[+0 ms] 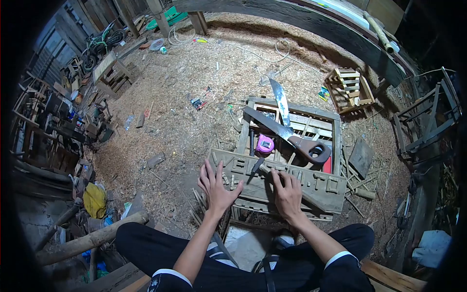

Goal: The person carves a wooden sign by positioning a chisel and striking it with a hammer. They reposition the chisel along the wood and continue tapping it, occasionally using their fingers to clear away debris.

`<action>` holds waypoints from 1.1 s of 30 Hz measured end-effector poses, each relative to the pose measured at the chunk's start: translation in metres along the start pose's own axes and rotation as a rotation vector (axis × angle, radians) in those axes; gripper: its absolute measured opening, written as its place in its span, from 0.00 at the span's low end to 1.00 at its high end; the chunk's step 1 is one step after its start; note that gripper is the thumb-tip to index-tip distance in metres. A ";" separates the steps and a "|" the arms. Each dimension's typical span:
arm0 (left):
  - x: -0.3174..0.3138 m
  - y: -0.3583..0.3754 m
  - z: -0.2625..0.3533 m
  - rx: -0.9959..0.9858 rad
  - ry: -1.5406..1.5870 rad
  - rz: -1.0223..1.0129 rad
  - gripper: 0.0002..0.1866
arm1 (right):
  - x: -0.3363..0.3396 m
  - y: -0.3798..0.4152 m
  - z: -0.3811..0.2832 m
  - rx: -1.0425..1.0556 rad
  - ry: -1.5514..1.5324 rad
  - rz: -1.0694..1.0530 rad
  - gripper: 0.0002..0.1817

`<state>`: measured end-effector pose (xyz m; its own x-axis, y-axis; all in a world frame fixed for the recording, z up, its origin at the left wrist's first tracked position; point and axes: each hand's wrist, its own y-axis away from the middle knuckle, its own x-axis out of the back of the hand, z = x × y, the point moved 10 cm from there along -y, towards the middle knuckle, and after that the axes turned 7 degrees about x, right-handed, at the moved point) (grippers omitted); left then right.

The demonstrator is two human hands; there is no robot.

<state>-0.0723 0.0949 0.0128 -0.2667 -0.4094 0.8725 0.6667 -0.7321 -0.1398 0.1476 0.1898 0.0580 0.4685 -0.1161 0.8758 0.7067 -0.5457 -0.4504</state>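
Observation:
My left hand is over the left end of a worn wooden board, fingers spread, beside small wooden pieces. Toward the board's middle, my right hand bends its fingers near a small light stick and the handle of a dark-bladed tool; whether it grips anything is unclear. Behind the board, a slatted wooden frame carries a handsaw, a wide metal blade, a pink tape measure and a dark rod.
Wood shavings cover the ground. A slatted crate stands at the back right, a metal-framed chair at the far right. A wooden stool is at the back left. A long beam crosses the top. A log lies left of my knee.

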 end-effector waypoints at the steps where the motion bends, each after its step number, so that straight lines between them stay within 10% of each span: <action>1: 0.000 0.001 0.000 -0.008 -0.010 0.001 0.53 | -0.001 0.000 0.000 0.001 0.000 -0.003 0.35; 21: -0.006 0.002 0.000 0.003 0.004 -0.036 0.55 | -0.002 -0.002 -0.005 0.040 0.052 0.012 0.33; 33: 0.009 0.010 0.023 -0.146 0.180 0.080 0.13 | -0.001 -0.002 -0.004 0.040 0.038 -0.005 0.33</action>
<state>-0.0519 0.0962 0.0297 -0.3451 -0.5502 0.7604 0.5865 -0.7589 -0.2830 0.1431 0.1877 0.0585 0.4446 -0.1455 0.8839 0.7303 -0.5124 -0.4517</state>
